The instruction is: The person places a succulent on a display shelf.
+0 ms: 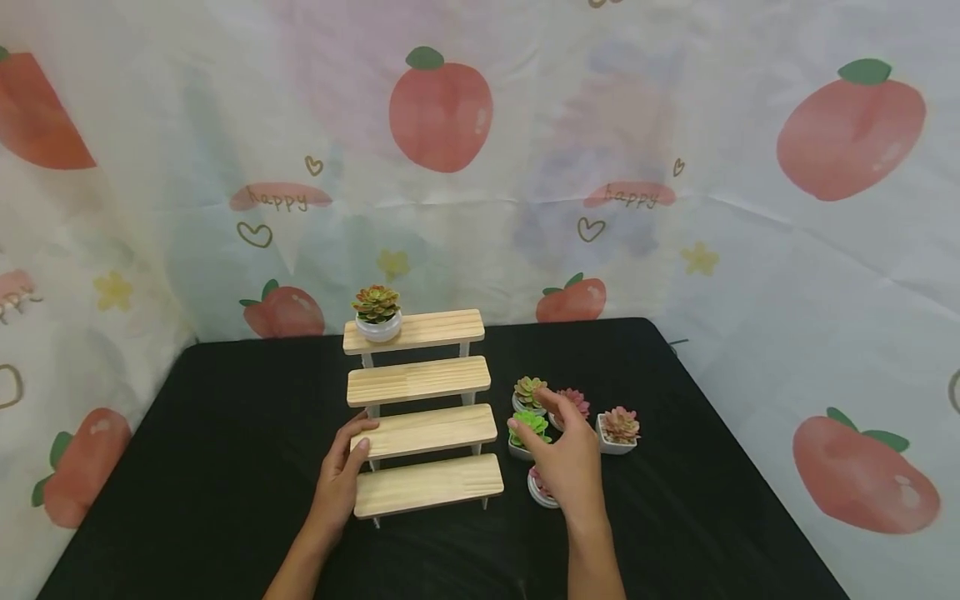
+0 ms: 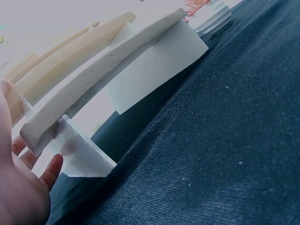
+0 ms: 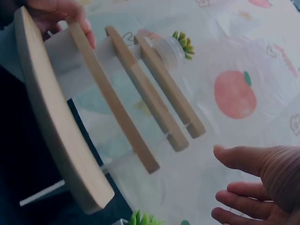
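A stepped wooden display stand (image 1: 423, 432) with white side supports stands on the black cloth. My left hand (image 1: 341, 471) grips the left end of its second shelf from the bottom, thumb on top; in the left wrist view, fingers (image 2: 52, 171) reach beside a white support. On the top shelf's left end sits a green-and-red potted succulent (image 1: 377, 312). My right hand (image 1: 567, 457) hovers over a group of small potted succulents, thumb and forefinger apart and nothing between them. Nearest its thumb is a bright green succulent (image 1: 529, 428); a yellow-green succulent (image 1: 529, 392) is near the forefinger.
A pink succulent in a square white pot (image 1: 618, 430) stands right of the hand. The hand partly hides a red-pink succulent (image 1: 574, 401) behind it and another pink one in a round white pot (image 1: 542, 490) in front. A fruit-print curtain (image 1: 510, 167) hangs behind the table.
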`<move>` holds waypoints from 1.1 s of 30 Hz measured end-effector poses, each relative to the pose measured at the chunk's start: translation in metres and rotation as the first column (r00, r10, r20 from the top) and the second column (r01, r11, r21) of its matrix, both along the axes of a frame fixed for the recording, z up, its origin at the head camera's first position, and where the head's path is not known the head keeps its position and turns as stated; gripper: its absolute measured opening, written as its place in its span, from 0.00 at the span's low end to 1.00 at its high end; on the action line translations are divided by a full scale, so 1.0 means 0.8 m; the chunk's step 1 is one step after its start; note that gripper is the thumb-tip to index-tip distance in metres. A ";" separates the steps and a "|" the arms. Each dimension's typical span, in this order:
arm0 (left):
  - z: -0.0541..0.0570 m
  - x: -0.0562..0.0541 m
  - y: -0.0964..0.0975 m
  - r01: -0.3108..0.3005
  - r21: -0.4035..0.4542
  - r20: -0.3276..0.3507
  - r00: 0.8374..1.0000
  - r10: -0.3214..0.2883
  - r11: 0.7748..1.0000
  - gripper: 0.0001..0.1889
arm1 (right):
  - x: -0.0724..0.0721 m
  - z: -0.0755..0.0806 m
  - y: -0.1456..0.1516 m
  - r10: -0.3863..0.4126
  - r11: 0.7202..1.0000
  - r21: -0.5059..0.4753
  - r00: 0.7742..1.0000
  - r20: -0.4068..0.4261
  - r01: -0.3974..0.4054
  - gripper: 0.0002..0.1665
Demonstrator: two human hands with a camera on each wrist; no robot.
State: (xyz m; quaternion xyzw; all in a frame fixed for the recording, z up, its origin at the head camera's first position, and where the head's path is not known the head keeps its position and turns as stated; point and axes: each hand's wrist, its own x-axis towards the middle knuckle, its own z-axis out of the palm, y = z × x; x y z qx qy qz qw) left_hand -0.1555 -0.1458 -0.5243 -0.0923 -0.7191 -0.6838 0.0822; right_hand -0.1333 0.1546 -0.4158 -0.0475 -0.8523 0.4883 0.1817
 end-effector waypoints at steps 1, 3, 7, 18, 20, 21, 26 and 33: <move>0.000 0.000 0.000 -0.002 0.000 -0.004 1.000 0.002 1.000 0.16 | 0.001 -0.002 0.003 -0.003 1.000 0.002 1.000 -0.002 0.003 0.35; 0.000 0.001 0.001 -0.001 0.000 -0.009 1.000 0.001 1.000 0.16 | 0.004 -0.006 0.009 -0.012 1.000 0.008 1.000 0.004 0.012 0.35; 0.001 0.001 0.001 0.001 -0.001 -0.004 1.000 -0.001 1.000 0.16 | 0.005 -0.015 0.021 -0.019 1.000 -0.011 1.000 0.010 0.019 0.35; 0.001 0.001 0.000 0.004 -0.003 0.011 1.000 -0.004 1.000 0.16 | 0.018 -0.031 0.044 -0.012 1.000 -0.010 0.996 0.090 0.012 0.38; 0.001 0.001 -0.001 0.006 -0.001 0.009 1.000 -0.006 1.000 0.16 | 0.019 -0.033 0.045 -0.005 1.000 -0.016 0.995 0.102 0.007 0.38; 0.001 0.001 -0.001 0.008 0.001 0.007 1.000 -0.008 1.000 0.16 | 0.020 -0.035 0.045 -0.002 1.000 -0.018 0.995 0.104 0.004 0.39; 0.002 0.001 -0.001 0.012 0.004 0.004 1.000 -0.012 1.000 0.17 | 0.020 -0.041 0.045 0.006 1.000 -0.019 0.995 0.098 -0.004 0.40; 0.002 0.002 0.000 0.007 -0.006 0.019 1.000 -0.007 1.000 0.16 | 0.021 -0.046 0.045 0.019 0.999 -0.029 0.994 0.107 -0.016 0.42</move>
